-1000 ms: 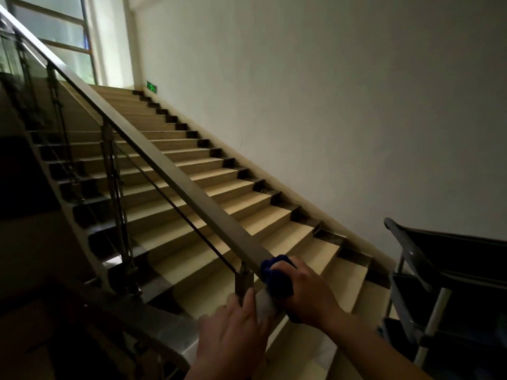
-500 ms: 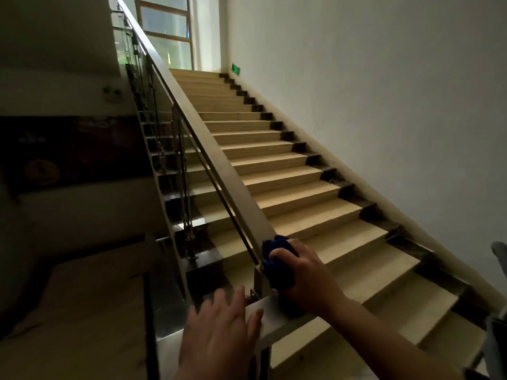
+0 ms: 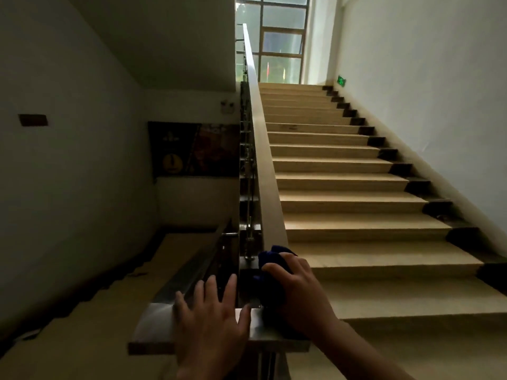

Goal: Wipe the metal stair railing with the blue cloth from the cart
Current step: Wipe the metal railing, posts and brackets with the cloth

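since before, left hand slid flat and open onto railing; right hand clutches blue cloth.

You have two hands in view, the left hand and the right hand, and one blue cloth. One metal railing climbs one flight of stairs. One window tops it; one green sign and one dark poster mark the walls.
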